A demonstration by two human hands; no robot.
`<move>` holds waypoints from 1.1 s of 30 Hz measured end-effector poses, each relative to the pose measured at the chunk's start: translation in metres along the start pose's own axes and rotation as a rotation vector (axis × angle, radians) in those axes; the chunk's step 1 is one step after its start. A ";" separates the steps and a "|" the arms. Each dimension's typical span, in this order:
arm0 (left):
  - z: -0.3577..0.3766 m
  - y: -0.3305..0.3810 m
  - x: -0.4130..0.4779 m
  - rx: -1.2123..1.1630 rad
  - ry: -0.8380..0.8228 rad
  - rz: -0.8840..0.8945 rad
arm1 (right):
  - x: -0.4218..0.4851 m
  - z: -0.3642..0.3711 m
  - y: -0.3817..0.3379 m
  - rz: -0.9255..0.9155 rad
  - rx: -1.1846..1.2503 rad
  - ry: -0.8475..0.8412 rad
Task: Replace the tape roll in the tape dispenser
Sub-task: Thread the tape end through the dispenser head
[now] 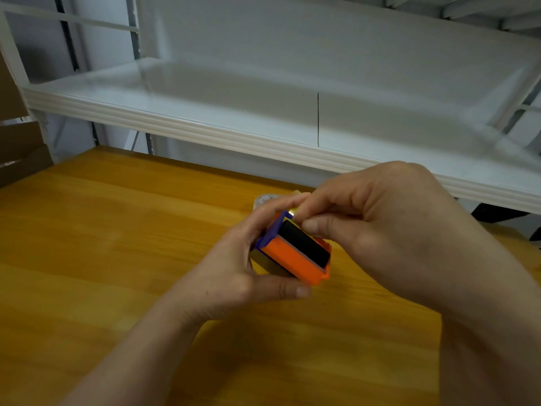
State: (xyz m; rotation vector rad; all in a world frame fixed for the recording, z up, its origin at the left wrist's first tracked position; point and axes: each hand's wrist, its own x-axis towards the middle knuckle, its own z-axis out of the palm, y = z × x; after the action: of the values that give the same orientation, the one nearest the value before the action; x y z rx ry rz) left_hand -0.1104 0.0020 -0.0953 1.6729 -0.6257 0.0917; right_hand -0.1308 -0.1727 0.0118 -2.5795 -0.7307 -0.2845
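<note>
One dispenser is in view, orange with a blue part on its far side and a black roller or pad across its top, held up above the wooden table in front of a white shelf. Two hands work on it. One pale roll lies on the table just behind the hands, mostly hidden; faint marks show on its face, too blurred to read. No other writing can be made out.

The left hand is clenched around the dispenser from the left and below, thumb stretched along the near underside, fingers curled over the far blue edge. The right hand comes in from the right, thumb and forefinger pinched together at the dispenser's top far corner on a small yellowish strip (probably the tape end, though I cannot tell for sure); its other fingers are folded loosely.
</note>
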 end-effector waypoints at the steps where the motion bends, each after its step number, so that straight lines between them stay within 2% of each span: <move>1: 0.001 0.001 0.000 0.000 0.000 -0.002 | 0.001 0.000 0.000 0.003 0.007 0.004; 10: 0.000 0.000 0.000 0.046 -0.007 -0.036 | 0.004 0.004 0.000 0.058 0.057 0.017; 19: 0.001 0.006 -0.001 -0.001 -0.055 -0.051 | 0.006 0.005 0.002 0.175 0.295 0.015; 33: 0.006 0.005 0.000 0.077 -0.036 -0.069 | 0.011 0.006 -0.009 0.224 0.188 -0.005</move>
State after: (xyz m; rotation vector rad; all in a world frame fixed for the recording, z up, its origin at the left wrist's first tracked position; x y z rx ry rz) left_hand -0.1145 -0.0039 -0.0920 1.7722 -0.5977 0.0362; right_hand -0.1257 -0.1584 0.0128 -2.4538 -0.4412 -0.1320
